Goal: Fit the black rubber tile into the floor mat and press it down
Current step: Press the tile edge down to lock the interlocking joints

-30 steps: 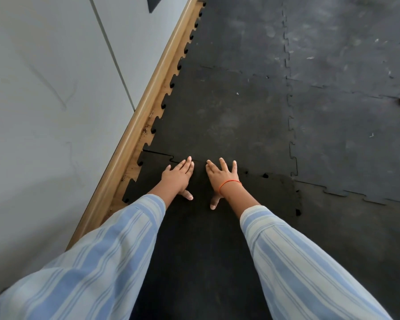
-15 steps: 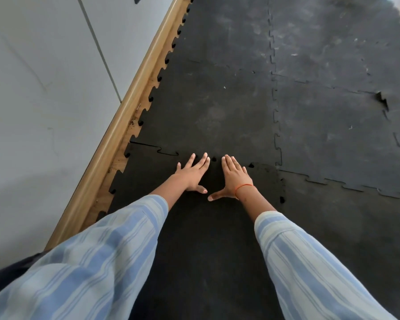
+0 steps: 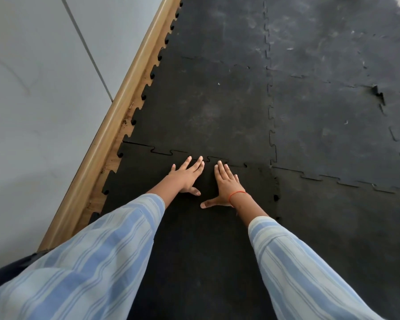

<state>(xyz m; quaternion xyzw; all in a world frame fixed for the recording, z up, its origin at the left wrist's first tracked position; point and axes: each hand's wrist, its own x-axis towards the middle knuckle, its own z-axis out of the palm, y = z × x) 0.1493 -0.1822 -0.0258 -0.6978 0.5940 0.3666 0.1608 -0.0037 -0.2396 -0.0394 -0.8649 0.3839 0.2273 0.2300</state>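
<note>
1. Running along the wall at 10 o'clock, one smooth wooden baseboard [image 3: 116,125] borders the mat.
2. Two hands lie flat, fingers spread: left hand [image 3: 185,176], right hand [image 3: 225,184], gripping nothing.
3. Both press the matte black rubber tile [image 3: 194,239], its jigsaw-toothed edge meeting the scuffed floor mat [image 3: 206,100] at 12 o'clock.

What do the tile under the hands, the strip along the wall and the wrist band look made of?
Tile: matte black rubber, going by its grainy, dull surface and puzzle-cut edges. Strip: wood or wood-look laminate with a smooth light-brown face and faint grain; which one cannot be told. Band on the right wrist: thin orange-red thread or elastic, too small to settle.
</note>
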